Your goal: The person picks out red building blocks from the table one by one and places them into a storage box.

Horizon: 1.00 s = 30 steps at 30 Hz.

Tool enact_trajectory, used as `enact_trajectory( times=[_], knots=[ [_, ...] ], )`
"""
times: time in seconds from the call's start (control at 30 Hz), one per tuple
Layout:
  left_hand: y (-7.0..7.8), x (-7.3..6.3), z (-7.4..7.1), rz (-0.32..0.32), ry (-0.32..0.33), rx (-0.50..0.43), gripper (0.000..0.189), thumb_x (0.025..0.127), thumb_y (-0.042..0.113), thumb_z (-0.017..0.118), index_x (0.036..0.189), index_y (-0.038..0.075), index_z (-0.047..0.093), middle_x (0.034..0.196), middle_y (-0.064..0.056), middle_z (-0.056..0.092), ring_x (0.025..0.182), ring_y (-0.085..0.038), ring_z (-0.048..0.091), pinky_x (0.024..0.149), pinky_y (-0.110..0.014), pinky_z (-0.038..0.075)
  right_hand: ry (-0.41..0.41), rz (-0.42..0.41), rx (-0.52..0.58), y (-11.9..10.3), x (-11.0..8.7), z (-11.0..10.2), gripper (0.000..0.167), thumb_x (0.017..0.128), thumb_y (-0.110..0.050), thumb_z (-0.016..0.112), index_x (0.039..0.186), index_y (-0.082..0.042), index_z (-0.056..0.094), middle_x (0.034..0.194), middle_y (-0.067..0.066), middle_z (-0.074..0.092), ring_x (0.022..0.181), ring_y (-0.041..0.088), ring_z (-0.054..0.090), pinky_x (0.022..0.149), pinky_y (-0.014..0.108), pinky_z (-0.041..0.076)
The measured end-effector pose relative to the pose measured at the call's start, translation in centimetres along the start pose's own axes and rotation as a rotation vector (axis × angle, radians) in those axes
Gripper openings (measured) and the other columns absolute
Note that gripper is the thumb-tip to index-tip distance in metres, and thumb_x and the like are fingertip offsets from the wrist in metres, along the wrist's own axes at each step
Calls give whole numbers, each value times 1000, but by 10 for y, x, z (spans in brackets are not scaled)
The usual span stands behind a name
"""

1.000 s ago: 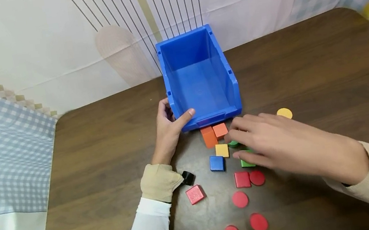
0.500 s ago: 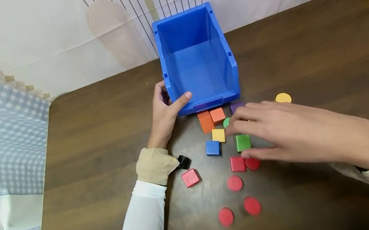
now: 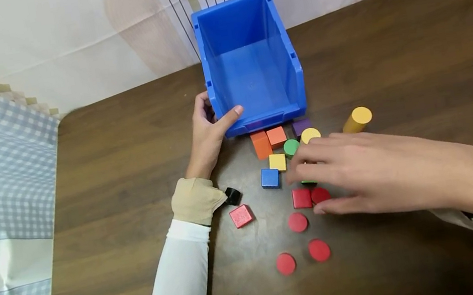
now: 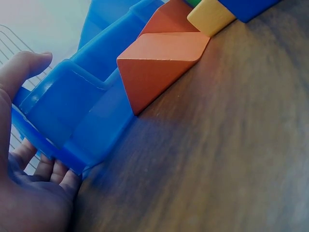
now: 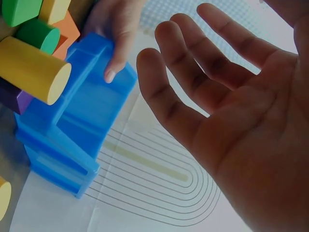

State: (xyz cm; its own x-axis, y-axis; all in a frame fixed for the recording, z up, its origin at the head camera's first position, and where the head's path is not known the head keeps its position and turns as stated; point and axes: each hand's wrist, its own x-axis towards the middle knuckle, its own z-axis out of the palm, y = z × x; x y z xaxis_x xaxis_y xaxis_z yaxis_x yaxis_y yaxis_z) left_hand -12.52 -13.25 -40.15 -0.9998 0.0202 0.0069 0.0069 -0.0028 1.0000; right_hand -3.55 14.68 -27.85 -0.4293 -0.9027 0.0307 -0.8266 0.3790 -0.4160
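My left hand [image 3: 209, 136] grips the front left corner of a blue plastic bin [image 3: 266, 121], thumb over the rim and fingers against the outer side. The bin has nothing in it. In the head view my right hand [image 3: 358, 171] hovers over wooden blocks with fingers spread, partly covering a green block. The right wrist view shows its palm holding nothing. Near its fingertips are a blue cube [image 3: 270, 178], a yellow cube [image 3: 277, 162], a green cylinder [image 3: 291, 148], a yellow cylinder [image 5: 36, 70] and a red cube [image 3: 301, 198].
Against the bin's front lie orange blocks [image 4: 161, 53] and a purple block [image 3: 301, 126]. A tall yellow cylinder [image 3: 357, 119] stands to the right. Round red pieces [image 3: 297, 222] and another red cube [image 3: 241, 216] lie nearer the body. A patterned cloth [image 3: 66, 35] hangs behind the table.
The head view has tilted down, so everything on the table sits higher. Relative to the bin, my right hand has drawn back toward the body, uncovering the yellow cylinder. My left hand keeps its grip.
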Motion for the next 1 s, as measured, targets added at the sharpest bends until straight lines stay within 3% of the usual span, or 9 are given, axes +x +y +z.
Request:
enact_trajectory(
  times=[0.47,0.67,1.0],
  knots=[
    [1,0,0,-3,7,-6,69,88,22,82,144,3,46,142,-17,55,129,-29,56,110,-44,51,-54,-113,-28,-12,-6,8,48,88,-44,86,129,-27,66,119,-17,56,111,2,55,89,35,56],
    [1,0,0,1,10,-13,67,87,20,82,142,3,47,140,-18,56,127,-29,57,109,-43,51,-44,-171,-19,-19,-7,13,53,80,-38,94,122,-26,64,116,-16,54,106,1,55,88,32,54],
    [2,0,1,-4,5,-11,68,88,22,82,143,4,46,142,-18,54,130,-29,56,110,-44,50,-72,-172,12,-24,-9,17,60,81,-41,93,131,-28,62,119,-16,54,110,2,53,89,30,54]
  ],
)
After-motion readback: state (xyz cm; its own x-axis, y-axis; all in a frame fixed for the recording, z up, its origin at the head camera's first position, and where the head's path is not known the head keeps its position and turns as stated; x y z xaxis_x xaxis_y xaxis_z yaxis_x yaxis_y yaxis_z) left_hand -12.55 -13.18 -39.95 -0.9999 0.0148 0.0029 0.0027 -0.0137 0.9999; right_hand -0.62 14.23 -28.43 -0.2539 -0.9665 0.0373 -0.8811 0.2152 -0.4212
